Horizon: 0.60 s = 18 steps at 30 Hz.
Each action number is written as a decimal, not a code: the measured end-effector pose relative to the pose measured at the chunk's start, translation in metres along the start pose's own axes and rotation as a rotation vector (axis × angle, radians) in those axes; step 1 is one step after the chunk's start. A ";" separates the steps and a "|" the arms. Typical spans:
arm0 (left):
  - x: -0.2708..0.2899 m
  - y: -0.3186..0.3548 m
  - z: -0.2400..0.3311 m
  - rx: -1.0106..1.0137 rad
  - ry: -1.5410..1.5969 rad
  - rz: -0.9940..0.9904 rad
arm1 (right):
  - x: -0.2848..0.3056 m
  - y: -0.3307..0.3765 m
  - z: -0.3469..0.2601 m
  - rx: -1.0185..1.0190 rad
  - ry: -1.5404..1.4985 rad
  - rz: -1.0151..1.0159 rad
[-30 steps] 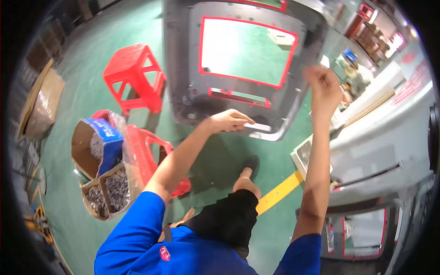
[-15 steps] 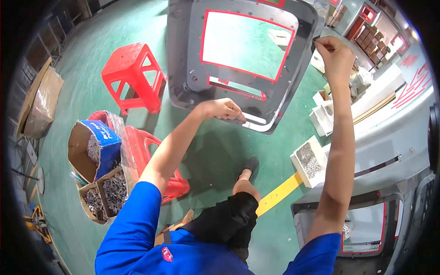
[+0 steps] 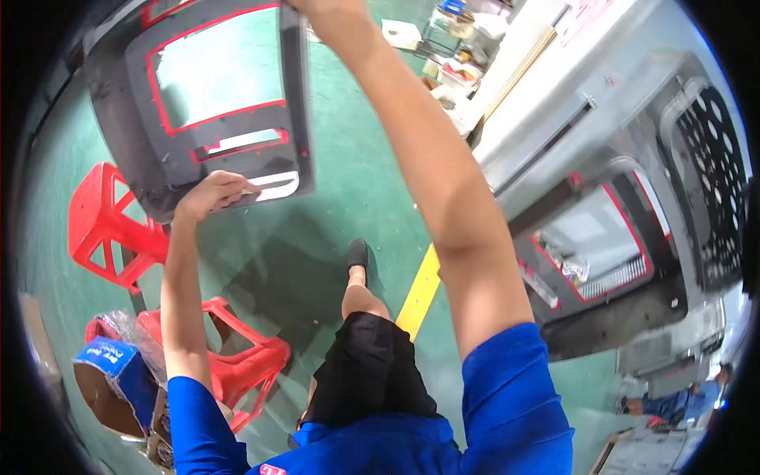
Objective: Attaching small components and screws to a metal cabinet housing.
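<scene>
I hold a large grey panel [image 3: 294, 103] with a red-trimmed window opening up over the green floor. My left hand [image 3: 212, 195] is shut on its lower edge, beside a small white slot. My right arm reaches straight up, and my right hand [image 3: 318, 8] grips the panel's upper right corner at the top rim of the picture, where it is mostly cut off. Below the panel I see my black shorts and one foot in a dark shoe [image 3: 358, 255].
Two red plastic stools [image 3: 101, 231] [image 3: 247, 366] stand at my left, next to an open cardboard box with a blue flap [image 3: 111, 372]. A yellow floor line [image 3: 419, 293] runs by my foot. At the right lie another red-trimmed grey panel [image 3: 594, 247] and a perforated cover [image 3: 706, 158]. A person [image 3: 666, 404] crouches lower right.
The panel has swung up and toward the left, closer to me. My right arm has risen higher with it, and my view has turned toward the right.
</scene>
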<state>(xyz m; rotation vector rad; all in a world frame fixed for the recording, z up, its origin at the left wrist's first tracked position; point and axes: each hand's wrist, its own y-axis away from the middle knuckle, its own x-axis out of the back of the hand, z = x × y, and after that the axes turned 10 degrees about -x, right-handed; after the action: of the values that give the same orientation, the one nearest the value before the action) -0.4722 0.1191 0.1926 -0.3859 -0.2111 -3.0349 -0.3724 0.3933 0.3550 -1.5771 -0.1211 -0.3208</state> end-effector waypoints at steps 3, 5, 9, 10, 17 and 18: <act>-0.002 -0.009 -0.001 0.001 -0.045 0.008 | -0.002 0.016 0.001 0.159 0.013 0.470; 0.012 -0.004 -0.016 -0.008 -0.064 0.007 | 0.023 0.037 -0.040 -0.144 -0.006 0.220; 0.006 0.006 -0.026 -0.136 -0.225 0.273 | 0.103 0.102 -0.119 -0.399 -0.249 -0.178; -0.005 0.012 -0.021 -0.108 -0.116 0.361 | 0.119 0.126 -0.136 -0.414 -0.270 -0.295; -0.215 0.064 -0.006 -0.201 0.489 0.319 | 0.228 0.262 -0.200 -0.915 -0.487 -0.671; -0.253 0.067 -0.009 -0.152 0.553 0.320 | 0.245 0.279 -0.204 -0.993 -0.603 -0.609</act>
<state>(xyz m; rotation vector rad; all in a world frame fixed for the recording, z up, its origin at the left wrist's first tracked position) -0.2241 0.0661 0.1285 0.3804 0.1076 -2.7098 -0.0888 0.1509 0.1557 -2.5717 -1.0543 -0.3887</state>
